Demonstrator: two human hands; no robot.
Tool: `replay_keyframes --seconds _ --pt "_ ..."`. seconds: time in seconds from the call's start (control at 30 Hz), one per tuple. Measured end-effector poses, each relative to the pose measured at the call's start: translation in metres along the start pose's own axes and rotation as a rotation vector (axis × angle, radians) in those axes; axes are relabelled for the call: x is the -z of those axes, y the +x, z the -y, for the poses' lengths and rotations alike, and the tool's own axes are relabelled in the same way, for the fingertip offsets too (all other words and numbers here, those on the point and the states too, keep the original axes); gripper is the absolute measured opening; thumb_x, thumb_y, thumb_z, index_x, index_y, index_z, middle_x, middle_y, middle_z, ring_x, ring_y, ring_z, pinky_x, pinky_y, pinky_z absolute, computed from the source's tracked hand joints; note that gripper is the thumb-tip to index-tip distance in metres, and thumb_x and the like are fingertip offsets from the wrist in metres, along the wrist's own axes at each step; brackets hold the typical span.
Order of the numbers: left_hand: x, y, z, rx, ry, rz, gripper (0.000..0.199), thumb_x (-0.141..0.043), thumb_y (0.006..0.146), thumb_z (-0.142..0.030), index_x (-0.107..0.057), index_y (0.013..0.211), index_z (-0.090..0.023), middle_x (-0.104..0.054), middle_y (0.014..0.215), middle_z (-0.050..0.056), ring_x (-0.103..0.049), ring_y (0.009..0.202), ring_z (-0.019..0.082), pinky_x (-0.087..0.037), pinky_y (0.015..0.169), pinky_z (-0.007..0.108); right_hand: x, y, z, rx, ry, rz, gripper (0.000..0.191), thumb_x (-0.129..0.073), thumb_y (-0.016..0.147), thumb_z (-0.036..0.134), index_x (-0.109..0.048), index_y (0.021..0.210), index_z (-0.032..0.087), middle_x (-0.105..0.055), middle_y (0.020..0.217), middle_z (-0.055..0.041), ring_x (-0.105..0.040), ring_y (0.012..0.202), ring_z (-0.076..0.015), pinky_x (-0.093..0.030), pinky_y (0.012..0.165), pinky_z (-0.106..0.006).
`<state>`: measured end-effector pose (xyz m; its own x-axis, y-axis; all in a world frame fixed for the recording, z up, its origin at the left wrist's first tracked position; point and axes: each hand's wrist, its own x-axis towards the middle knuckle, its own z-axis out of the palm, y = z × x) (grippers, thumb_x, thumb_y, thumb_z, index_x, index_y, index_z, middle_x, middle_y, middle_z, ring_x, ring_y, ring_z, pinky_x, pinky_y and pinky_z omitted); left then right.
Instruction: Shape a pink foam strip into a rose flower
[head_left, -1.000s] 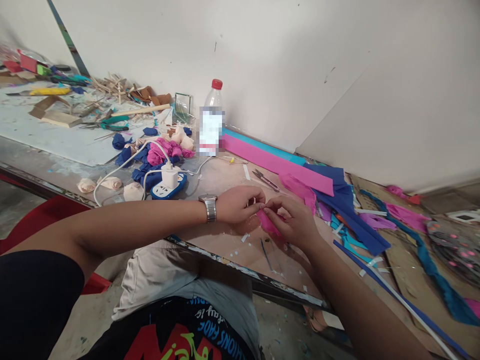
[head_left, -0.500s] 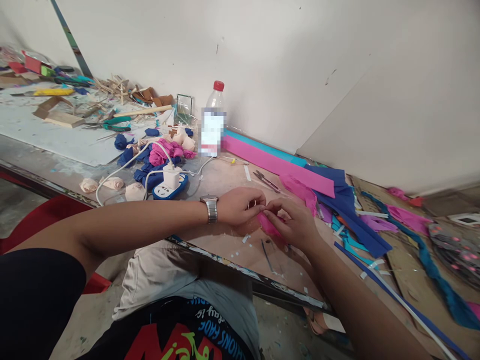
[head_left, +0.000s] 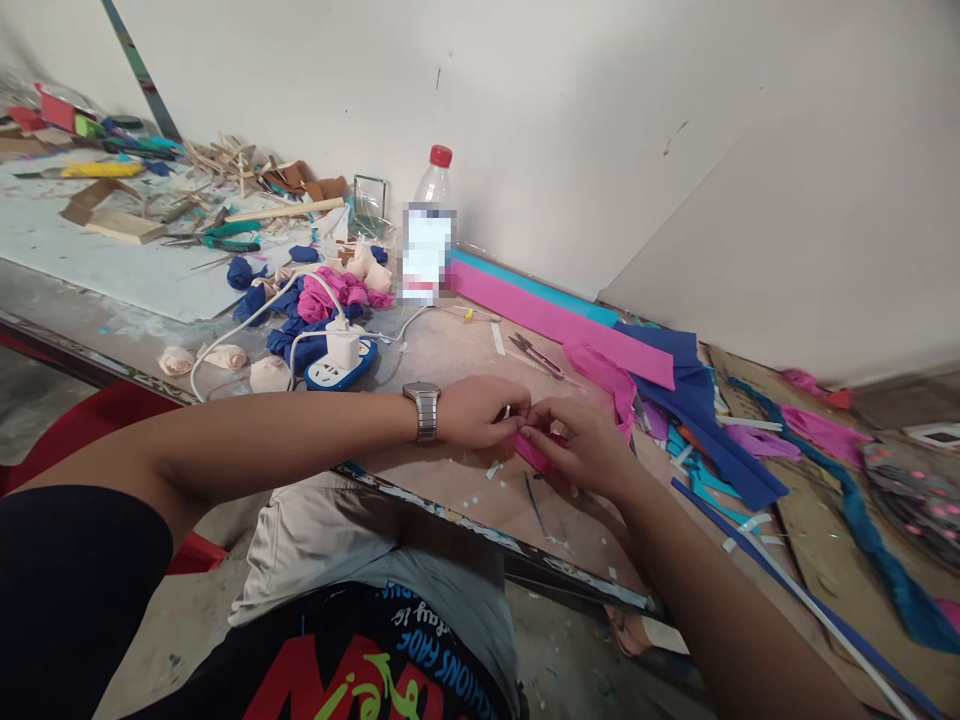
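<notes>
A strip of pink crepe paper hangs below my fingertips, just over the near part of the table. My left hand, with a metal watch on its wrist, pinches the upper end of the strip. My right hand pinches the same strip, its fingertips against those of the left. The fingers cover most of the pinched part. Beyond the hands lie small thread snips and a longer pink crepe strip.
A power strip with a plugged-in white charger and cables sits left of my hands, beside rolled paper flowers. A red-capped bottle stands by the wall. Pliers lie farther left; blue paper is at right.
The pink paper under my fingers has shifted and now looks flatter and more folded. Both hands stay together in nearly the same place. The view has tilted slightly.
</notes>
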<state>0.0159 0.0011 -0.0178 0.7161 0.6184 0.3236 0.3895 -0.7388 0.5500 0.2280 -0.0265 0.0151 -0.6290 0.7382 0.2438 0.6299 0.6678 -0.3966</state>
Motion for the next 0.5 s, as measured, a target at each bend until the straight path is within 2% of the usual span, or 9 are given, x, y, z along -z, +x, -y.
replay_keyframes --seconds 0.5 --pt "0.0021 0.0006 -0.0027 -0.004 0.025 0.013 0.015 -0.05 0.09 -0.026 -0.063 0.093 -0.019 -0.068 0.086 0.003 -0.057 0.074 0.015 -0.04 0.069 0.028 0.0 -0.0003 0.0006 -0.009 -0.007 0.01 0.014 -0.06 0.091 0.032 -0.065 0.083 0.021 -0.068 0.076 -0.0028 -0.059 0.068 -0.0165 -0.043 0.062 -0.029"
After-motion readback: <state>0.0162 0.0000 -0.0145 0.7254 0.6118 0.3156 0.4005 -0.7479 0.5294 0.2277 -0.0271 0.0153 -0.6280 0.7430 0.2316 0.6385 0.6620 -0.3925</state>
